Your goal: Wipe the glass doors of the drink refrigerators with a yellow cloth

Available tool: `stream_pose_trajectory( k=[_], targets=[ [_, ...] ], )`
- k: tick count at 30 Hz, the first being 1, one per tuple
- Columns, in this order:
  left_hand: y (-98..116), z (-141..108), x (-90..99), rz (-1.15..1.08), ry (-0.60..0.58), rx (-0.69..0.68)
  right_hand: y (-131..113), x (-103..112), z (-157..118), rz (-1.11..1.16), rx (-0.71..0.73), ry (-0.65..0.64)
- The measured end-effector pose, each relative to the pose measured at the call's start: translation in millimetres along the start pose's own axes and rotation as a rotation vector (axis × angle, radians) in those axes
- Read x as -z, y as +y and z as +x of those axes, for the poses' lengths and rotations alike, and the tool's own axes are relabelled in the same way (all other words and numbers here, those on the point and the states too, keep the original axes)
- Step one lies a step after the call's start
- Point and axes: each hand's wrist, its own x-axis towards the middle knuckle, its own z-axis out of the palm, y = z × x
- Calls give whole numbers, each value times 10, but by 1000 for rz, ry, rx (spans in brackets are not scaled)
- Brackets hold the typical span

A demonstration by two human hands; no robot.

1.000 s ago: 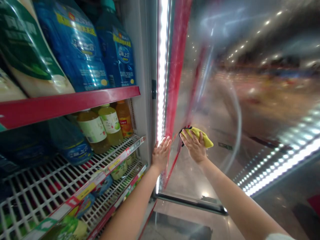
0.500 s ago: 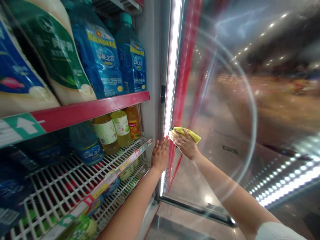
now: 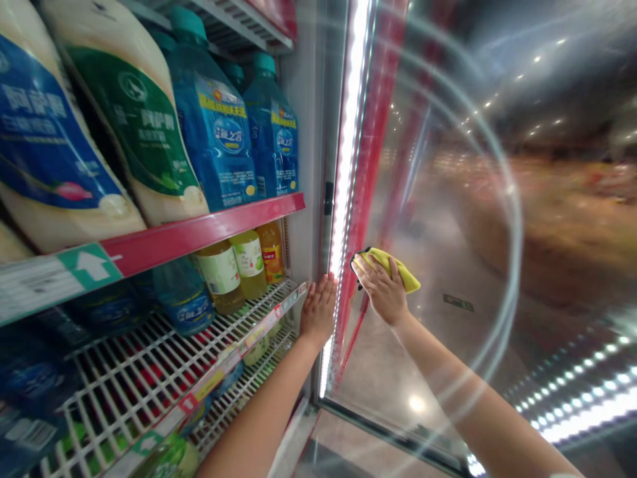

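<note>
My right hand [image 3: 384, 290] presses a yellow cloth [image 3: 401, 267] with a dark edge against the glass door [image 3: 438, 345], near its red frame strip [image 3: 365, 192]. The cloth lies under the palm and fingers, and its free corner sticks out to the right. To the left, my left hand [image 3: 318, 309] rests with its fingers stretched out, tips at the lit LED strip [image 3: 343, 199] along the door's hinge side. It holds nothing that I can see.
At left, a cooler shelf with a red front rail [image 3: 213, 234] carries large blue bottles [image 3: 219, 146] and cream-coloured bottles [image 3: 144, 119]. Below, a white wire shelf [image 3: 139, 372] holds small drink bottles [image 3: 219, 272]. The door's dark bottom frame [image 3: 393, 431] runs along the lower middle.
My right hand and the cloth have shifted right, away from the LED strip onto the glass. My left hand stays nearly in place. The view has tilted slightly, showing more of the upper bottles.
</note>
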Motion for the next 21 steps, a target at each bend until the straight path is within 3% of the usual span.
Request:
stream_pose_trajectory(
  k=[3, 7, 10, 13, 18, 21],
  targets=[
    [15, 30, 15, 5, 29, 8, -60, -29, -84, 8, 62, 40],
    [77, 80, 43, -4, 44, -7, -60, -32, 57, 1, 187, -58],
    [180, 125, 60, -15, 23, -19, 18, 157, 89, -28, 114, -31],
    [299, 150, 70, -30, 12, -54, 82, 365, -120, -85, 28, 43],
    [468, 199, 85, -94, 70, -120, 189, 532, -365, -88, 137, -36],
    [552, 250, 81, -124, 112, -179, 278, 677, -389, -128, 90, -51]
  ],
)
